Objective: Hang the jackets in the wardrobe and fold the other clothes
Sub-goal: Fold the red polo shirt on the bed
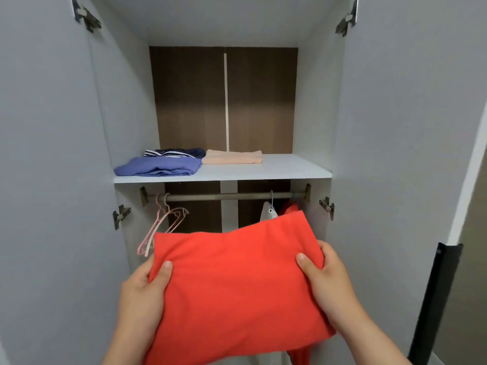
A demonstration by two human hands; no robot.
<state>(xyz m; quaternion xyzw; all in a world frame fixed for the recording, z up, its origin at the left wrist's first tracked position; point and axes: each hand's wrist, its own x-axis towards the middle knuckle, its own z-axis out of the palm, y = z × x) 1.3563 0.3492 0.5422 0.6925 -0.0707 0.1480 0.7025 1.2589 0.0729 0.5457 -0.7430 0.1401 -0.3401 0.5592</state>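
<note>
Folded red-orange fabric garment (pixel 237 280) is held flat in front of the open wardrobe, below the shelf and lower than the rail. Its long axis runs left to right between the hands. The far edge points into the wardrobe and rises toward the right corner. A loose bit of the same cloth hangs off the near right corner.

Left hand (pixel 142 293) grips the left edge, thumb on top, fingers hidden under the cloth. Right hand (pixel 326 280) grips the right edge the same way.

White flat shelf (pixel 276 169) spans the wardrobe. On its left part lies a folded blue garment (pixel 160 167), with a navy garment with white stripes (pixel 176 153) behind it and touching it. A folded peach garment (pixel 232 157) lies just beside them near the middle. The right part of the shelf shows bare board.

A grey metal rail (pixel 229 196) runs under the shelf. Pink wire hangers (pixel 163 225) hang at its left end. A pale hanging garment (pixel 268 213) and a red hanging garment (pixel 290 208) sit at its right end, partly hidden by the held cloth.

The dark brown wood-grain back panel (pixel 189 101) is at the rear, and pale grey doors (pixel 47 180) stand open on both sides. A black upright bar (pixel 434 299) stands at far right.
</note>
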